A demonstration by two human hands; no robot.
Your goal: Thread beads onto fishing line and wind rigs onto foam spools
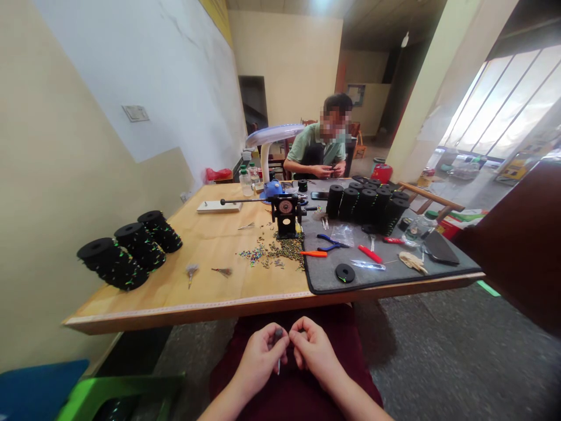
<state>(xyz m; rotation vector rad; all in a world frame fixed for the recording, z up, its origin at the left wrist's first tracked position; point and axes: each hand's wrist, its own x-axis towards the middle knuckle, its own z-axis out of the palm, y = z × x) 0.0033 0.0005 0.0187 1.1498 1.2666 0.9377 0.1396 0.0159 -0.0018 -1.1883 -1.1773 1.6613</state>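
Over my lap, in front of the table edge, my left hand (262, 354) is closed around a small slim tool (279, 333). Its dark grey end shows above the thumb and a thin pale tip pokes out below the fingers; its exact kind is unclear. Right beside it, my right hand (312, 349) is closed in a pinch, fingertips close to those of the left. Whatever the right fingers hold, if anything, is too small to see. Dark red cloth (293, 392) lies beneath both hands.
The wooden table (175, 292) bears a black hand-cranked machine (287, 215), loose small metal parts (287, 250), black foam spools (97, 248), blue-handled pliers (333, 241), scissors (368, 265) and a lamp (274, 133). A co-worker (318, 146) sits across. A green stool (118, 386) stands at lower left.
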